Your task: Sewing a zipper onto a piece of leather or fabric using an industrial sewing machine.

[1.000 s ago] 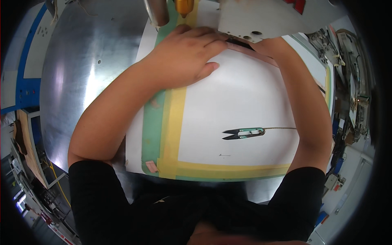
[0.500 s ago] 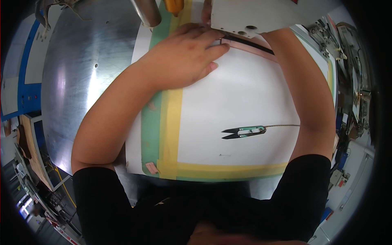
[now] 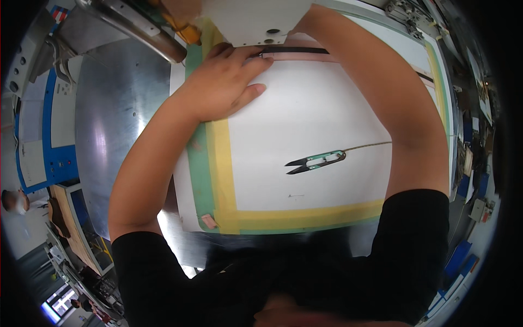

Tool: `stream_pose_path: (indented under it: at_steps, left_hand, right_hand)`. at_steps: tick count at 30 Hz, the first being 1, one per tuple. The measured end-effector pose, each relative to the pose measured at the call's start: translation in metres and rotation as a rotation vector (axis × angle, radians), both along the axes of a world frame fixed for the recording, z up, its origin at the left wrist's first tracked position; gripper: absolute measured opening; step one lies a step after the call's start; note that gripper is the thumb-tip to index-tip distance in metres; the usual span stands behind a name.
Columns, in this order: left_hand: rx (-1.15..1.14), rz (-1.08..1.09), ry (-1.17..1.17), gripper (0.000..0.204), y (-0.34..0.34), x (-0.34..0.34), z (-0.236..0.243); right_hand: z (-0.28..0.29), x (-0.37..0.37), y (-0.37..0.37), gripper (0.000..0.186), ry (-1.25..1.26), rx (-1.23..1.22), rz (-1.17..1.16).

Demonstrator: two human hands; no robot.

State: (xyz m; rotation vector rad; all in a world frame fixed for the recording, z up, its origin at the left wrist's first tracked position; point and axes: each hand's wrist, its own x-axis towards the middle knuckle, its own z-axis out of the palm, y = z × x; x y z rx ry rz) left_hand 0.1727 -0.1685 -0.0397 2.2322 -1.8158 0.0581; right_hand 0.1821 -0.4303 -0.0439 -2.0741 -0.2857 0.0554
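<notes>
My left hand (image 3: 231,76) lies on a white board (image 3: 297,109) bordered with green and yellow tape (image 3: 220,158), fingertips at the end of a dark strip in a pink strip (image 3: 294,56), thumb spread. My right hand (image 3: 309,20) reaches behind the pale machine plate (image 3: 248,19); its fingers are hidden. A metal cylinder (image 3: 158,43) and an amber fitting (image 3: 190,32) stand above my left hand. Black-and-green thread snips (image 3: 313,161) lie on the board, a cord running right.
A bare metal tabletop (image 3: 101,125) extends left toward a blue control unit (image 3: 60,169) and a wooden-topped cart (image 3: 76,223). Machinery (image 3: 408,16) lines the back right. People (image 3: 16,201) are at the far left and lower left.
My view has turned, shifting the scene. My right arm now reaches farther up and left along the plate's edge. My left hand stays spread on the board.
</notes>
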Motion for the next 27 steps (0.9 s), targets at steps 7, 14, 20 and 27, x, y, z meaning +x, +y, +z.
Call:
stream_pose_path:
  at_steps: [7, 14, 20, 27]
  left_hand:
    - [0.009, -0.011, 0.038, 0.051, 0.005, 0.001, 0.004]
    - [0.086, -0.034, 0.056, 0.057, 0.010, 0.001, 0.006]
    - [0.035, -0.044, 0.030, 0.059, 0.013, -0.003, 0.004]
    - [0.021, -0.082, 0.015, 0.059, 0.011, 0.002, 0.005]
  right_hand:
    - [0.027, -0.084, -0.007, 0.022, -0.299, -0.604, -0.264]
    - [0.002, -0.144, 0.020, 0.030, -0.567, -0.706, -0.117]
    - [0.003, -0.136, 0.019, 0.033, -0.546, -0.748, -0.059]
    - [0.011, -0.135, 0.024, 0.032, -0.562, -0.829, -0.035]
